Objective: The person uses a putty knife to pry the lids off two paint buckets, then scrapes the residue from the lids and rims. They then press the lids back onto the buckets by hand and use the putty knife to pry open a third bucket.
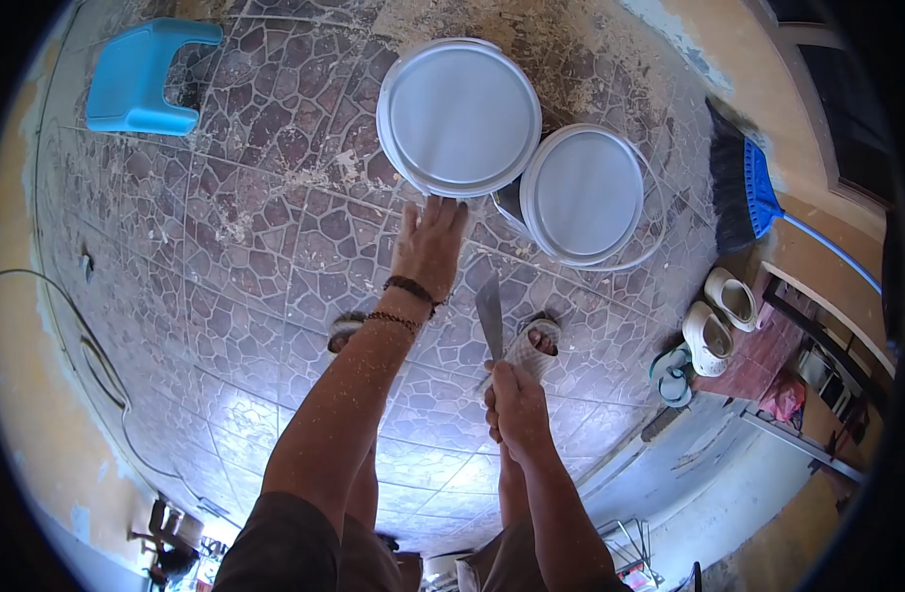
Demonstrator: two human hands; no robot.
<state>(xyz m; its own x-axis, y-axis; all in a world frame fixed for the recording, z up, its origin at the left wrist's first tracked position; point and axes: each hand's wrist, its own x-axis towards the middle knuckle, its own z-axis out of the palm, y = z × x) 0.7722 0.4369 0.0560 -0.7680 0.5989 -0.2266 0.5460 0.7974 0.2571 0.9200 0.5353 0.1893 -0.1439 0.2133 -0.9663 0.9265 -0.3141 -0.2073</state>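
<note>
On the stone-pattern floor (255, 227), right in front of the person's feet, stand two round white buckets, side by side and touching. The big bucket (459, 113) is the nearer one to the left hand (431, 242). It sits straight ahead of that hand, just past the fingertips. The left hand is open, with the fingers stretched out flat, and the tips are at the near edge of the big bucket's lid. I cannot tell if they press on it or only brush it. The lid is smooth, flat plastic with a raised ring around the rim. The small bucket (582, 192) is a little to the right, and it has the same kind of lid and a thin wire handle hanging down. The right hand (516, 405) is lower and closer to the body, well back from both buckets. It is closed tight around the handle of a scraper (490, 316). The scraper's flat, shiny metal blade points up and ahead, toward the gap between the buckets. Dark bead bracelets (408, 291) go around the left wrist. The floor looks rough and dusty, with white specks and smears. Off to the side are a blue plastic stool (142, 74), a broom (738, 187) with dark bristles, a pair of white shoes (714, 331), and a thin cable (97, 365) curling along the wall.
</note>
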